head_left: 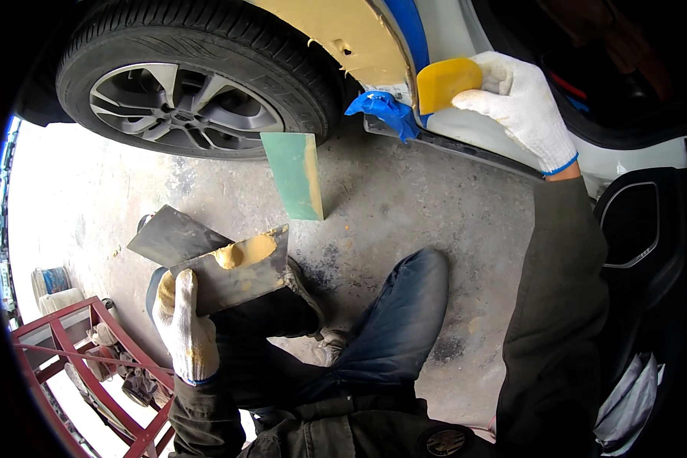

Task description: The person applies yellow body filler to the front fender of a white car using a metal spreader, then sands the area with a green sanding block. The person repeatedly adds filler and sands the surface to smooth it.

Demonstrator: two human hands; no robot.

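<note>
My gloved right hand (517,103) pinches a yellow plastic spreader (444,82) and holds it at the edge of the car's body panel, beside blue masking tape (409,30). Tan body filler (336,34) coats the panel above the wheel arch. My gloved left hand (185,324) grips a flat grey mixing board (244,278) over my lap. A lump of tan filler (228,256) and a smear of it lie along the board's far edge. Whether the spreader touches the panel I cannot tell.
A car wheel (183,107) stands at the far left. A green sheet (291,177) with a tan strip and a dark flat plate (177,237) are near it. Crumpled blue tape (389,113) hangs off the sill. A red metal rack (72,336) stands left; an open car door (633,221) is right.
</note>
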